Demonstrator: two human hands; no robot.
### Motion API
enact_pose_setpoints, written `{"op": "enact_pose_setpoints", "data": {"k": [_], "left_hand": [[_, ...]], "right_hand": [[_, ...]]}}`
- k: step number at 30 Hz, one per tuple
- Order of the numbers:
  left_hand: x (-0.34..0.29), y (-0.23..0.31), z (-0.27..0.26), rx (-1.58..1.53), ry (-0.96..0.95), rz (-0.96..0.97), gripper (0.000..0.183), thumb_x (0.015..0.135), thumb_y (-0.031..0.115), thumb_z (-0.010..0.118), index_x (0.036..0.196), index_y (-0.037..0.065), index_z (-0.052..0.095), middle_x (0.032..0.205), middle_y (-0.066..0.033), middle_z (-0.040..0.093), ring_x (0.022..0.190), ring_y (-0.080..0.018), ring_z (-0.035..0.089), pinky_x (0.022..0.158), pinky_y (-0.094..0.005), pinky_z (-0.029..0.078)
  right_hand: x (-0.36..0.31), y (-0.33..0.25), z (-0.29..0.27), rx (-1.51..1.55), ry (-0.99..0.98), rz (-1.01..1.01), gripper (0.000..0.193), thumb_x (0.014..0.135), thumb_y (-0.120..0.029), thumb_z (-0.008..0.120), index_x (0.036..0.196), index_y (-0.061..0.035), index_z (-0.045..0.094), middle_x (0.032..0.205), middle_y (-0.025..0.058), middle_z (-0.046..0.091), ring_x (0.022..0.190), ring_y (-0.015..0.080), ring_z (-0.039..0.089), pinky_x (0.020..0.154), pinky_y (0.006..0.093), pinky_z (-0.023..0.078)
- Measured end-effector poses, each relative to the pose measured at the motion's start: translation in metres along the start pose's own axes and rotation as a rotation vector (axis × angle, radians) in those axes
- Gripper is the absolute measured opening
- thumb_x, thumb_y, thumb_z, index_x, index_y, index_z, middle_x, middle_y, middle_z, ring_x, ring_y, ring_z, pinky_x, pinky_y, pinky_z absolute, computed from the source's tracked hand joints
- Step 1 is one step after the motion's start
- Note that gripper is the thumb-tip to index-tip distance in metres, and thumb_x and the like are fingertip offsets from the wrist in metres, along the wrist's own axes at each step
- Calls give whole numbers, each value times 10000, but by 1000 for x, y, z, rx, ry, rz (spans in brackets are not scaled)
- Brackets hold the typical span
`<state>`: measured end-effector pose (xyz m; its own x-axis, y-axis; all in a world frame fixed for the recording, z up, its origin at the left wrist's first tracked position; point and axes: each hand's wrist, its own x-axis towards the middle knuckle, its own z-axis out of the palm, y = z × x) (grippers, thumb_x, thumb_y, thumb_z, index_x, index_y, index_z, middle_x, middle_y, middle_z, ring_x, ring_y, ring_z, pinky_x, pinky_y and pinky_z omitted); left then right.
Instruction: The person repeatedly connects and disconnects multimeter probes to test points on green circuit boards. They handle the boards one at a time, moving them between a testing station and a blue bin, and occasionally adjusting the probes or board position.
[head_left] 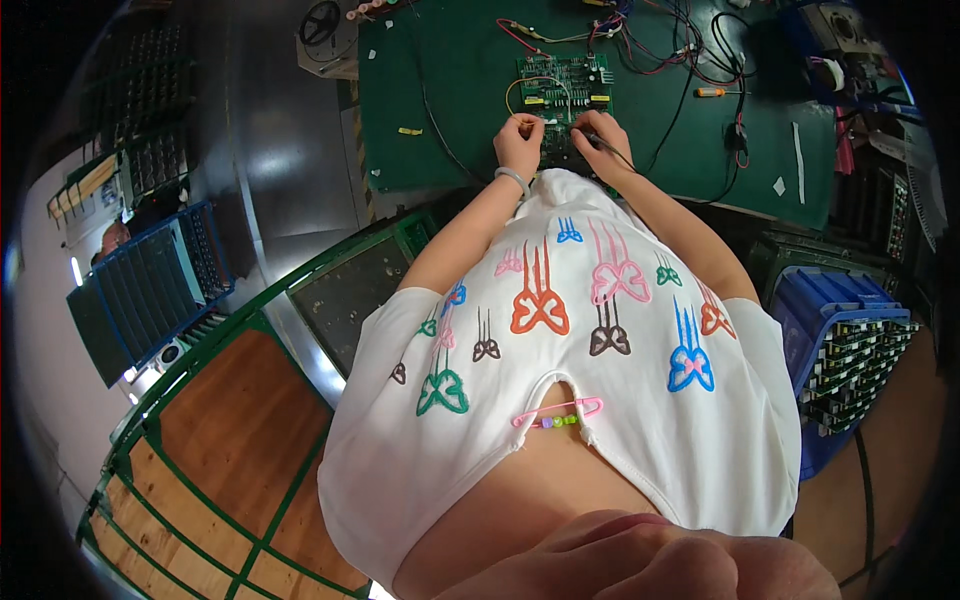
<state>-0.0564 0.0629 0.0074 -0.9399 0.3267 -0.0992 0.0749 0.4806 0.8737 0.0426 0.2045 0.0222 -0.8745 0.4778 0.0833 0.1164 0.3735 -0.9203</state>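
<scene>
A green circuit board (566, 72) with several components lies on the green tabletop (440, 90), close to my body. At its near left edge, my left hand (518, 145) is closed in a pinch on a thin yellow wire (508, 97), which loops up over the board. My right hand (603, 143) is closed round a black pen-shaped probe (596, 141), at the board's near right side. A dark cable trails from the probe toward my right forearm. The probe's tip and the wire's end are too small to make out between my fingers.
Tangled cables (690, 50) and an orange-handled screwdriver (711, 92) lie right of the board. A yellow scrap (410, 131) is at left, a white strip (799, 162) at right. A blue crate (800, 300) of circuit boards stands at my right, a green metal frame (240, 330) at left.
</scene>
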Motion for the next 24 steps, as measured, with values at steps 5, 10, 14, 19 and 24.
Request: {"op": "enact_pose_setpoints", "data": {"k": [5,10,14,19,24], "left_hand": [[-1,0,0,32,-25,-5,125,824,146,723,847,31,678,731,-59,692,650,-135,648,626,-275,503],[-1,2,0,36,-17,-29,125,813,150,727,846,38,684,725,-64,695,654,-145,658,634,-281,509],[-2,7,-1,19,-24,-53,137,812,159,728,847,35,683,726,-67,696,653,-151,662,635,-285,513],[1,-8,3,-27,0,26,130,820,145,717,838,22,678,716,-70,692,633,-137,649,617,-286,511],[2,-1,-1,22,-22,-24,132,819,134,720,842,12,677,717,-70,689,636,-134,640,620,-283,507]], "right_hand": [[0,0,0,-1,-33,6,120,809,-129,668,892,-70,605,784,74,634,767,243,581,684,350,469],[1,0,-1,-11,-51,-18,123,816,-144,667,896,-77,601,787,79,635,774,251,575,684,354,465],[1,-2,-2,-40,-58,4,122,818,-149,665,892,-80,598,781,88,607,774,266,570,682,363,460],[1,2,1,-28,-52,18,120,817,-138,665,892,-76,593,771,96,574,766,273,567,680,369,457],[2,-2,1,-21,-50,22,126,813,-124,669,901,-71,597,782,101,588,761,268,571,679,361,460]]}}
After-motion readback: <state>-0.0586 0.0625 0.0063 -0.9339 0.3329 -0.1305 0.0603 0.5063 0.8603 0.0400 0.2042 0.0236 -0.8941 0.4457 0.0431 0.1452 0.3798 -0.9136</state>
